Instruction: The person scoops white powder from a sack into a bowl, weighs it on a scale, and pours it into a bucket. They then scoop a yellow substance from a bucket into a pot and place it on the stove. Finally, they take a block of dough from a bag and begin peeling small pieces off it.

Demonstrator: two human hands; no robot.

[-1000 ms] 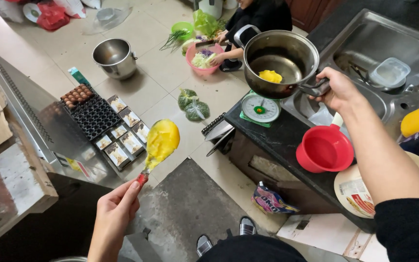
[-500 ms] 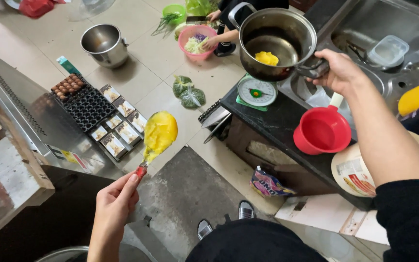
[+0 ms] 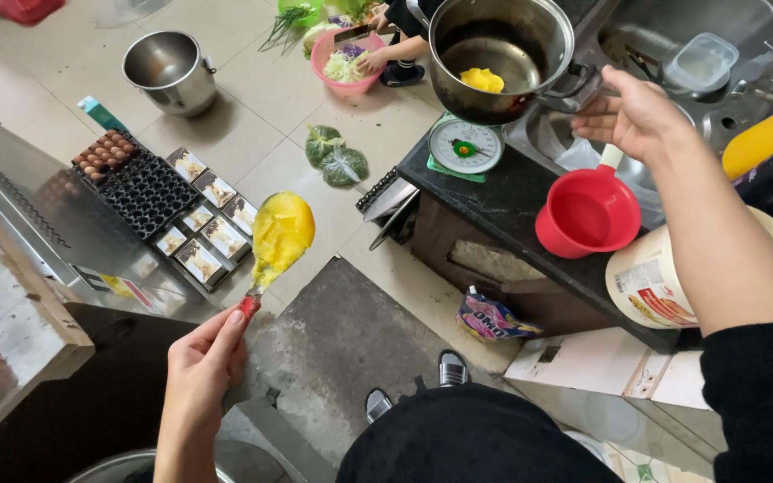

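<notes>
Steel pot (image 3: pixel 503 54) gripped by its side handle in the closed right hand (image 3: pixel 641 112), held far right over the black counter (image 3: pixel 503 201) beside the sink (image 3: pixel 673 27), with one small yellow lump (image 3: pixel 482 80) already on its shiny bottom. Spatula (image 3: pixel 277 237) pinched by its red handle in the closed left hand (image 3: pixel 203 358), near left, its blade thickly coated in smooth, glossy yellow paste not yet scraped off. Round red plastic scoop (image 3: pixel 586 213) and dial scale (image 3: pixel 464 146) resting below the pot.
</notes>
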